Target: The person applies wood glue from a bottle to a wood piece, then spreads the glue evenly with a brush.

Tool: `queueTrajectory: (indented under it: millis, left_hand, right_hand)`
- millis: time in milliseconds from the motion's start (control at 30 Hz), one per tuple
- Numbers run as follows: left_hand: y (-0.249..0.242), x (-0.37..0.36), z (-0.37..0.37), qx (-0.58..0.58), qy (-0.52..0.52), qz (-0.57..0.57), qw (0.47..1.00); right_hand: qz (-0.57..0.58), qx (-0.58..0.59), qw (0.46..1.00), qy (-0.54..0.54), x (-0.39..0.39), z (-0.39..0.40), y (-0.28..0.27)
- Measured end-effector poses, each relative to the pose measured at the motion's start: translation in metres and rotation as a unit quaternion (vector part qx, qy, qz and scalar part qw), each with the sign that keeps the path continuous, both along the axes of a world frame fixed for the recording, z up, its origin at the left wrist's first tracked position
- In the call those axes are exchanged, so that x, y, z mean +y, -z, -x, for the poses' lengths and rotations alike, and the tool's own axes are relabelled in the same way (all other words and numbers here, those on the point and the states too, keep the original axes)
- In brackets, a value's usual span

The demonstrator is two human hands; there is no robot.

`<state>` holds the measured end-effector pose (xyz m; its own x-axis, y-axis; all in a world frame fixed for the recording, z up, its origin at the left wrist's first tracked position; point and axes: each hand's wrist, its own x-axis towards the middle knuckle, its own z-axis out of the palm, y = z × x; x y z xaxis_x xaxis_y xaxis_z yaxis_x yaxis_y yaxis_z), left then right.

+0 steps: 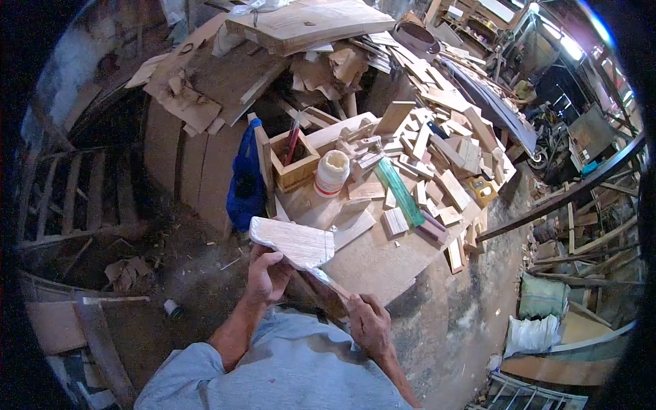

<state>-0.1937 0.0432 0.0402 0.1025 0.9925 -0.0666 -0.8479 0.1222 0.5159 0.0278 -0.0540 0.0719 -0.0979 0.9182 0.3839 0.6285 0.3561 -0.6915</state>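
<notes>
My left hand [268, 275] is closed on the near edge of a pale wooden board [294, 240], which is held up over the bench's front edge. White paste, like glue, lines the board's left and right edges. My right hand [370, 325] grips a thin wooden stick [335, 288], whose white-coated tip touches or nearly touches the board's lower right corner. Beyond the board stands an open white jar [332, 173] with cream-coloured residue around its mouth. A small wooden box [295, 172] beside it holds a red-handled tool [292, 145].
Loose wood offcuts [437, 160] cover the right of the bench [383, 270], with a green strip [400, 191] among them. A blue bag [247, 181] hangs at its left edge. Thick boards [311, 27] lie beyond. A dark metal bar [567, 195] crosses on the right.
</notes>
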Motion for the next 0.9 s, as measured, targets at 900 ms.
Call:
queueTrajectory:
  millis: [900]
  left_hand:
    - [-0.003,-0.001,-0.005,-0.017,0.028,-0.042,0.999]
  right_hand:
    - [0.331,0.235,0.913,0.028,-0.008,-0.019,0.000]
